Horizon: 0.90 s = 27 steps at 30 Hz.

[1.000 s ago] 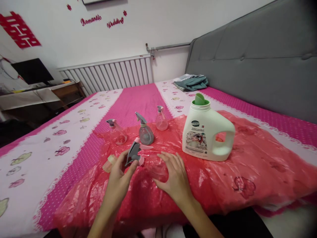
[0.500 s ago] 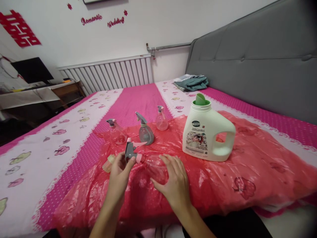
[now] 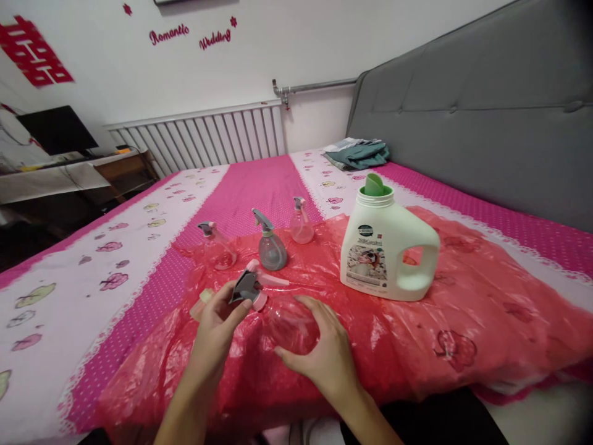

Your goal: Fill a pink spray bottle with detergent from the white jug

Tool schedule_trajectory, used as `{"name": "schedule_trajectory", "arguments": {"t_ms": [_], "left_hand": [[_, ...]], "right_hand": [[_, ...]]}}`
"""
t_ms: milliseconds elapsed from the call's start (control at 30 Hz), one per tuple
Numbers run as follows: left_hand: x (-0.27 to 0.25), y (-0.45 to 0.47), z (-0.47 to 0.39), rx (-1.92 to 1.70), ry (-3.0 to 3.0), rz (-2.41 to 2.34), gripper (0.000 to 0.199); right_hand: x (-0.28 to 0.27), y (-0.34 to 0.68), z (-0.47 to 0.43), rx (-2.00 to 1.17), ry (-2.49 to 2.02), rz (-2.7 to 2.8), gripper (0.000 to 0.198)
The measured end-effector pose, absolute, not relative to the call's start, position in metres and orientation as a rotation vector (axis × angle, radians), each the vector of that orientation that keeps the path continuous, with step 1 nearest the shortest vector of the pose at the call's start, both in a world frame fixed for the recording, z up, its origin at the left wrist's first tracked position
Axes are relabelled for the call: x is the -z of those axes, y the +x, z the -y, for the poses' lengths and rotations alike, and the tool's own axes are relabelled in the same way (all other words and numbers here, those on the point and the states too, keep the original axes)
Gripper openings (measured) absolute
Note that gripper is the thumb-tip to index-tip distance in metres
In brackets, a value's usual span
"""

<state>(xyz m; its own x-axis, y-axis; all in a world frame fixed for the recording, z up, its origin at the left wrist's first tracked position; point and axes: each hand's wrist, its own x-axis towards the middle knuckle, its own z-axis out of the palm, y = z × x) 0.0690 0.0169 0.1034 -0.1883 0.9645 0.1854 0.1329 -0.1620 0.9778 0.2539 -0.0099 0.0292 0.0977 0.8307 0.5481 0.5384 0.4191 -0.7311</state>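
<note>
Pink-and-white floral cloth bedspread [image 3: 264, 179]: covers the bed, beneath everything being handled.
Tall grey padded headboard [image 3: 463, 105]: stands along the right, well apart from the hands.
Thin red translucent plastic sheet [image 3: 384, 346]: lies wrinkled over the near part of the bedspread.
Pale green-white plastic jug [image 3: 393, 247]: upright on the sheet, near the right hand, a green plastic spout [image 3: 374, 185] in its mouth.
Right hand [image 3: 327, 340]: fingers and thumb curl round a clear pinkish rounded plastic bottle [image 3: 291, 324], held tilted in front of the person; whether it touches the sheet cannot be told.
Left hand [image 3: 215, 324]: fingers and thumb grip a grey plastic spray head [image 3: 245, 287] at the bottle's neck; whether its pink collar [image 3: 260, 301] is threaded on cannot be told.
Standing bottles: a pinkish clear one [image 3: 220, 250], a grey clear one [image 3: 272, 250] and a smaller-looking pinkish one [image 3: 302, 228], all upright behind the hands.
Pink trigger [image 3: 275, 280]: half a second ago it rose slightly rightward, now it slants down, which suggests head and bottle are being turned against each other.
Pale yellow piece [image 3: 199, 307]: partly hidden behind the left hand.
</note>
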Motion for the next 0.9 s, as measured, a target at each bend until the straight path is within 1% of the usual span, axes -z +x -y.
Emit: {"name": "schedule_trajectory", "arguments": {"t_ms": [67, 267, 400, 533, 700, 767, 900], "left_hand": [[-0.106, 0.069, -0.017, -1.426, 1.314, -1.389, 0.042], [-0.109, 0.078, -0.017, -1.464, 1.306, -1.421, 0.036], [-0.111, 0.075, -0.016, -1.404, 1.343, -1.376, 0.038], [-0.115, 0.072, -0.015, -1.386, 1.319, -1.293, 0.044], [-0.118, 0.077, -0.014, -1.420, 1.279, -1.337, 0.050], [-0.118, 0.076, -0.013, -1.423, 1.242, -1.270, 0.053], [-0.114, 0.071, -0.013, -1.349, 1.154, -1.026, 0.065]], "right_hand": [[-0.030, 0.254, 0.010, -0.390, -1.248, 1.547, 0.076], [-0.031, 0.250, 0.013, -0.200, -1.299, 1.549, 0.075], [-0.033, 0.251, 0.014, -0.223, -1.299, 1.527, 0.071], [-0.039, 0.253, 0.016, -0.455, -1.259, 1.467, 0.071], [-0.044, 0.250, 0.021, -0.768, -1.199, 1.358, 0.068], [-0.042, 0.251, 0.021, -0.960, -1.115, 1.303, 0.068], [-0.034, 0.253, 0.020, -1.403, -0.836, 1.179, 0.068]]}}
